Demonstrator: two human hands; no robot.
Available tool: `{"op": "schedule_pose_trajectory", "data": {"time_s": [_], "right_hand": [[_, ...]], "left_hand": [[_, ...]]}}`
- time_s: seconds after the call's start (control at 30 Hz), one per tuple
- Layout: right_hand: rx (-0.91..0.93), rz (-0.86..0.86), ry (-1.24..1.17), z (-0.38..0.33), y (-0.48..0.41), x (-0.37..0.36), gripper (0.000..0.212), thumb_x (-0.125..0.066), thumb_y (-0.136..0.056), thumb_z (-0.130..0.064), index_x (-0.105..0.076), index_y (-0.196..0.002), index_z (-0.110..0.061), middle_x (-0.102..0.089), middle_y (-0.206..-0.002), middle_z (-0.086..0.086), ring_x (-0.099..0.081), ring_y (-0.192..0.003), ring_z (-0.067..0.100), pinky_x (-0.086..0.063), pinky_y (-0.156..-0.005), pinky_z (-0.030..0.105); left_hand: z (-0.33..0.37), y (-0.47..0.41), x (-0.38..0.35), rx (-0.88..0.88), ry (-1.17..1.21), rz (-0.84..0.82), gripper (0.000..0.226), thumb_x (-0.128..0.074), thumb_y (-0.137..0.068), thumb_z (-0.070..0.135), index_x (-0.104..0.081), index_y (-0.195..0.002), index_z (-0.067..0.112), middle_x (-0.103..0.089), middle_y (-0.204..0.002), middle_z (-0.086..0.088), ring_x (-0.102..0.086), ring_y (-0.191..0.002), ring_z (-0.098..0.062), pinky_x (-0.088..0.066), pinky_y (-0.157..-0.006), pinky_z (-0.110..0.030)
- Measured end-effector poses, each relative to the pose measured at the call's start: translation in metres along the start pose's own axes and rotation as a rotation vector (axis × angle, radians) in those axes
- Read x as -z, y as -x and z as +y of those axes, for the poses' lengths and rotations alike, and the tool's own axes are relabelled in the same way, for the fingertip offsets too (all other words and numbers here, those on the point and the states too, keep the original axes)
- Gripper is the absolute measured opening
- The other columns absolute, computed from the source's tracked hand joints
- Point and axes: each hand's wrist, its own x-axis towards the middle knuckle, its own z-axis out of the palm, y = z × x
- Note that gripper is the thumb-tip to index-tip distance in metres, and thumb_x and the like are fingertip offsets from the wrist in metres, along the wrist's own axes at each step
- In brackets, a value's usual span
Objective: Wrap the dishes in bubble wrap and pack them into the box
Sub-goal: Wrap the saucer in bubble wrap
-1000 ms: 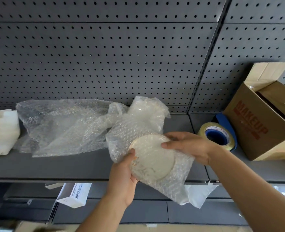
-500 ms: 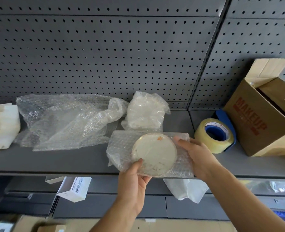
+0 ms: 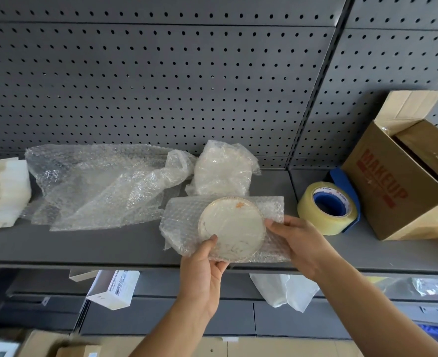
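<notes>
Wrapping is the step in hand, and it looks barely begun. A round pale plate [image 3: 232, 229] lies face up on a flat sheet of bubble wrap [image 3: 182, 220], with no part of the sheet folded over it yet.

The left hand [image 3: 203, 266] grips the plate at its near-left rim, thumb on top and fingers hidden beneath plate and sheet. The right hand [image 3: 297, 238] grips the right part of the sheet, its thumb tip against the plate's right rim; how its fingers lie underneath I cannot tell. Plate and sheet sit between the two hands, over the front edge of the shelf [image 3: 84, 243]. Whether they rest on it or are held just above it is not clear.

Next, I judge, the free margins of the sheet must be folded over the plate's face, most likely the wider left side first, while one hand keeps the plate from sliding off the slick plastic. The roll of tape [image 3: 326, 210] stands just to the right, near enough to close the parcel.

The box [image 3: 398, 186] stands open further right on the same shelf, well within reach of the right hand. Behind the plate lies a wrapped bundle [image 3: 223, 171], probably a finished dish not yet packed, and loose bubble wrap [image 3: 97, 186] sprawls to the left.
</notes>
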Motion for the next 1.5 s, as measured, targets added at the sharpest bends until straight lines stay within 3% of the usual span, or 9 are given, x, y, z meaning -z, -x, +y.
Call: {"op": "schedule_pose_trajectory", "data": {"time_s": [0.13,0.2,0.33,0.63,0.83,1.0,1.2,1.37,1.5], "right_hand": [[0.160,0.254,0.353,0.006,-0.004,0.003,0.015,-0.073,-0.092,-0.027,-0.070,-0.098,-0.013,-0.070,-0.082,0.010,-0.064,-0.074,0.024,-0.055,-0.072,0.036],[0.205,0.309,0.314,0.007,-0.002,0.009,0.011,-0.074,-0.091,-0.024,-0.070,-0.096,-0.015,-0.068,-0.078,0.006,-0.060,-0.071,0.018,-0.055,-0.075,0.036],[0.163,0.231,0.242,0.010,0.005,0.019,0.010,-0.070,-0.094,-0.020,-0.075,-0.095,-0.011,-0.067,-0.074,0.007,-0.058,-0.070,0.020,-0.055,-0.079,0.038],[0.198,0.179,0.193,0.008,0.008,0.027,0.010,-0.067,-0.095,-0.011,-0.076,-0.100,-0.011,-0.075,-0.094,0.015,-0.067,-0.087,0.031,-0.058,-0.092,0.046],[0.038,0.081,0.032,0.005,0.011,0.023,0.018,-0.056,-0.100,-0.009,-0.071,-0.108,-0.004,-0.078,-0.099,0.014,-0.075,-0.087,0.028,-0.055,-0.082,0.039],[0.000,0.007,0.036,0.007,0.015,0.022,0.023,-0.051,-0.103,-0.009,-0.072,-0.112,-0.003,-0.077,-0.106,0.014,-0.075,-0.098,0.028,-0.054,-0.096,0.044],[-0.001,-0.099,0.038,0.004,0.019,0.016,0.026,-0.049,-0.103,-0.005,-0.072,-0.114,-0.001,-0.075,-0.112,0.015,-0.073,-0.105,0.028,-0.060,-0.090,0.034],[0.012,-0.146,0.104,0.006,0.015,0.012,0.025,-0.052,-0.102,-0.007,-0.076,-0.111,-0.004,-0.074,-0.115,0.016,-0.070,-0.111,0.030,-0.045,-0.110,0.048],[0.003,-0.142,0.115,0.008,0.013,0.009,0.024,-0.053,-0.102,-0.005,-0.075,-0.111,-0.002,-0.075,-0.113,0.016,-0.071,-0.109,0.031,-0.045,-0.109,0.050]], "left_hand": [[-0.002,-0.001,0.002,-0.005,-0.026,0.009,0.042,-0.060,-0.095,-0.002,-0.059,-0.136,0.010,-0.075,-0.119,-0.007,-0.074,-0.105,-0.019,-0.060,-0.083,-0.038],[-0.003,-0.001,0.002,-0.007,-0.031,0.014,0.042,-0.060,-0.095,-0.002,-0.059,-0.135,0.010,-0.076,-0.118,-0.006,-0.074,-0.104,-0.018,-0.057,-0.086,-0.040],[-0.004,0.000,0.003,-0.004,-0.031,0.016,0.041,-0.061,-0.094,-0.001,-0.060,-0.133,0.012,-0.076,-0.117,-0.005,-0.074,-0.103,-0.018,-0.057,-0.087,-0.040],[-0.006,-0.002,0.002,-0.005,-0.059,0.031,0.038,-0.062,-0.095,0.000,-0.062,-0.130,0.016,-0.075,-0.119,-0.004,-0.070,-0.112,-0.021,-0.055,-0.091,-0.042],[-0.007,-0.002,0.002,-0.021,-0.091,0.042,0.043,-0.064,-0.094,0.002,-0.060,-0.134,0.015,-0.075,-0.119,-0.002,-0.070,-0.112,-0.019,-0.055,-0.091,-0.041],[-0.007,-0.002,0.002,-0.011,-0.091,0.041,0.042,-0.064,-0.094,0.002,-0.061,-0.134,0.016,-0.075,-0.120,-0.002,-0.069,-0.115,-0.021,-0.055,-0.091,-0.041],[-0.008,-0.002,0.001,-0.007,-0.081,0.035,0.041,-0.062,-0.094,0.000,-0.061,-0.133,0.015,-0.076,-0.116,-0.003,-0.074,-0.104,-0.016,-0.056,-0.084,-0.038],[-0.011,-0.001,-0.001,-0.003,-0.080,0.040,0.036,-0.059,-0.095,-0.004,-0.064,-0.124,0.016,-0.076,-0.116,-0.005,-0.072,-0.106,-0.018,-0.056,-0.084,-0.038],[-0.010,-0.001,-0.002,-0.013,-0.098,0.030,0.038,-0.058,-0.095,-0.007,-0.064,-0.124,0.016,-0.076,-0.116,-0.004,-0.072,-0.108,-0.019,-0.056,-0.086,-0.038]]}}
